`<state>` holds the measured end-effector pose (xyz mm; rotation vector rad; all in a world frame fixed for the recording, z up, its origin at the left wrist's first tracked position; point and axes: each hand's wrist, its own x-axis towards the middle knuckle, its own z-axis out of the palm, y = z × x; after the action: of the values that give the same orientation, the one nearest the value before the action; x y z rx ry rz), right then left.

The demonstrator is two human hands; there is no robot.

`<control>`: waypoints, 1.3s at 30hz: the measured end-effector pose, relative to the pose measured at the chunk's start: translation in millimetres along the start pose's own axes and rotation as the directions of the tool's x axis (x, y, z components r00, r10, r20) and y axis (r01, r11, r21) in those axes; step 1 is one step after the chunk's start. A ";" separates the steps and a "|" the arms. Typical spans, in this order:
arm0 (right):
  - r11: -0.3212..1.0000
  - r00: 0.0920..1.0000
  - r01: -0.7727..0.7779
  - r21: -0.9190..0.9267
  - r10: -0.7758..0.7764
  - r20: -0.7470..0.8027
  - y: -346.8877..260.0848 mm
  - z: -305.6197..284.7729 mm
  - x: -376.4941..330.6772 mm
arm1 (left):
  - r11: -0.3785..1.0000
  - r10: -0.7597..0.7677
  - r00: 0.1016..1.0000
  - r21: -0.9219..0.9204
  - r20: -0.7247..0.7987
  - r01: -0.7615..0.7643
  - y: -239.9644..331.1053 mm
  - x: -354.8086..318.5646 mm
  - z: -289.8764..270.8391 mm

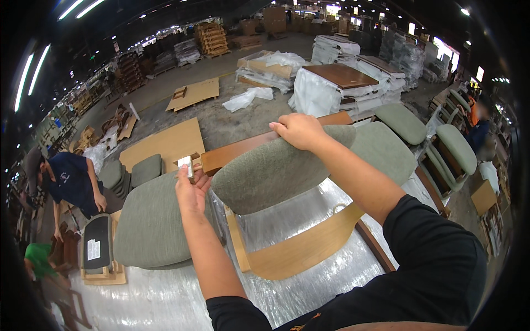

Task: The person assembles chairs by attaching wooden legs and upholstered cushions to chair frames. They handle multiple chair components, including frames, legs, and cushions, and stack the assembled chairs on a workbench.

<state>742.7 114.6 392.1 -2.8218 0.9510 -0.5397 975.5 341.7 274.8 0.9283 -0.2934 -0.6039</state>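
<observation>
A grey-green upholstered chair seat (276,171) stands tilted up in front of me, joined to a light wooden frame with a curved backrest (309,251). My right hand (301,131) rests over the seat's upper edge, fingers curled around it and thumb pointing left. At the seat's left end, my left hand (193,185) pinches a small whitish block-like pad (185,162), close to a light wooden end of the frame. Whether the pad touches the wood, I cannot tell. Left of that hand lies another grey-green cushioned seat (152,223).
Plastic wrap covers the work surface (138,303); a brown wooden rail (237,153) runs behind the seat. More green seats (381,151) stand at right. A person in a dark shirt (72,179) works at left beside a black seat underside (98,248). Wrapped stacks (317,91) stand beyond.
</observation>
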 end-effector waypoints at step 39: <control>0.911 0.915 0.386 0.146 -0.398 0.061 74.7 13.2 -4.4 | 0.841 -0.107 0.484 0.180 -0.869 0.510 -246.1 -418.3 -244.0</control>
<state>702.2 57.7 362.1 -2.8926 0.3114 -0.4867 671.6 643.4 -59.5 1.6230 0.6945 -0.3594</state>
